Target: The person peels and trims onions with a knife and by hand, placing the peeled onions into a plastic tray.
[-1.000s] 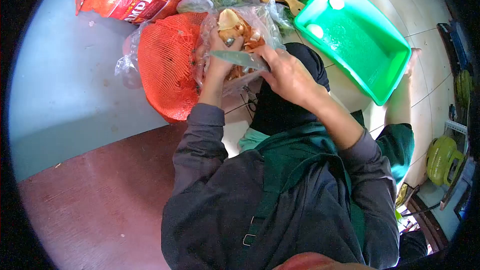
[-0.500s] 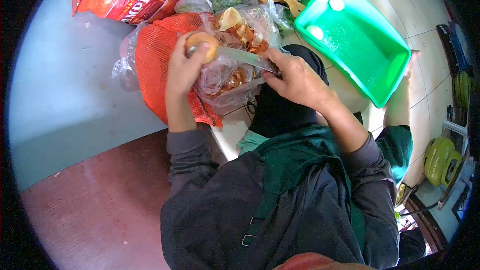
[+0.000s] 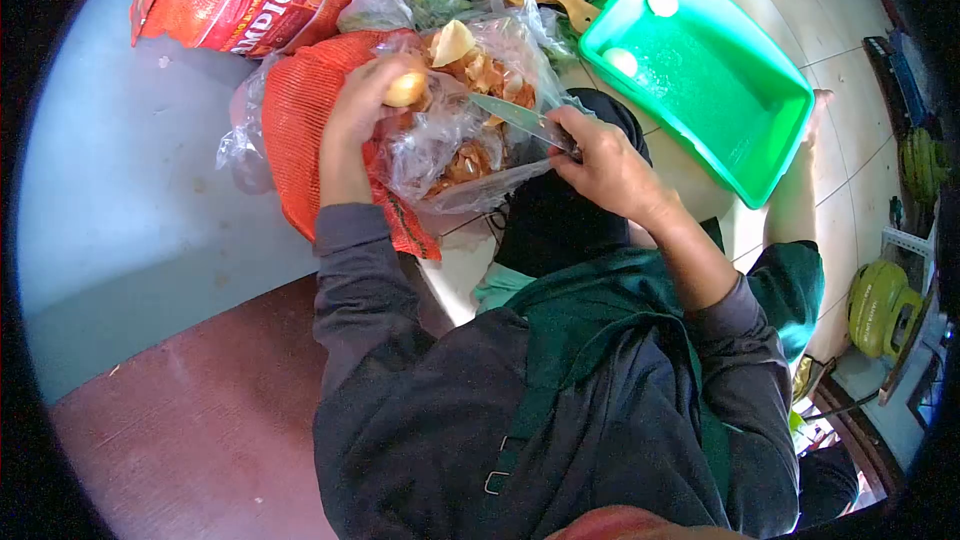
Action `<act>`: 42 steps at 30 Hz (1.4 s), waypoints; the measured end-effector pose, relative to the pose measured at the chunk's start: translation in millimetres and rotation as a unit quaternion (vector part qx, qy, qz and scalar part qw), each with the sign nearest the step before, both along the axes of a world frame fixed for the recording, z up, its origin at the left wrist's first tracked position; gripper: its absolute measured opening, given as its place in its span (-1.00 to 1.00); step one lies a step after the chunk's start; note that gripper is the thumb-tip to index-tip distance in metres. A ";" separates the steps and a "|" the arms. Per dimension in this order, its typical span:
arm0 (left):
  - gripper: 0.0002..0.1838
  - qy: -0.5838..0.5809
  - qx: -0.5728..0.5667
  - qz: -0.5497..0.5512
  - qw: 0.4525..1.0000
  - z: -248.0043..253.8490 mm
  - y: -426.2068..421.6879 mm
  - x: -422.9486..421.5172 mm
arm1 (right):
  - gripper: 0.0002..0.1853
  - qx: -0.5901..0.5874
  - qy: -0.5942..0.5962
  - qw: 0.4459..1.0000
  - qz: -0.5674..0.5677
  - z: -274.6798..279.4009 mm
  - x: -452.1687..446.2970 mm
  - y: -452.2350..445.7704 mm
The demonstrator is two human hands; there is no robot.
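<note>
I log remotely: one onion (image 3: 405, 90), left hand (image 3: 362, 100) gripping; one knife (image 3: 522, 120), right hand (image 3: 608, 165) clasping; one tub (image 3: 725, 85) (two pale rounds (image 3: 662, 3) inside).

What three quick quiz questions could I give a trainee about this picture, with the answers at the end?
1. Which hand holds the knife, and which holds the onion?
2. True or false: the green tub is filled to its rim.
3. What colour is the mesh sack beside the left hand? A) blue; B) red-orange; C) white.

Key:
1. The right hand holds the knife; the left hand holds the onion.
2. False: only two pale round items show in it.
3. B.
</note>
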State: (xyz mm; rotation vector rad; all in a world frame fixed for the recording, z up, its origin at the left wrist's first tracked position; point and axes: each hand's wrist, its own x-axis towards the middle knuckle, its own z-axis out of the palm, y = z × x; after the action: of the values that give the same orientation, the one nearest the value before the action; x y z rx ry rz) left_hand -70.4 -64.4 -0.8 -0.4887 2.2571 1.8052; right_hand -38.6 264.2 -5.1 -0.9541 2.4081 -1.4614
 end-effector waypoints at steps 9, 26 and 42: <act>-0.57 0.010 0.149 0.030 0.988 40.0 -29.0 14.6 | -0.63 0.011 0.065 0.998 0.012 17.7 0.4 -13.3; -0.50 0.029 0.120 -0.012 0.992 37.0 -28.0 45.1 | -0.62 0.000 -0.165 0.985 -0.052 -7.4 -29.1 -98.1; -0.46 -0.015 0.191 -0.023 0.981 2.7 -1.0 72.2 | -0.60 -0.188 -0.291 0.938 0.021 6.9 -0.8 -102.2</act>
State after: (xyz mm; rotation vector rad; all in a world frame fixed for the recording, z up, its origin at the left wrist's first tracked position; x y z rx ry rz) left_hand 1.8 -65.4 1.9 -0.3842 1.8182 2.1208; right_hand -39.4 162.0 1.7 -0.5130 1.7124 -1.8988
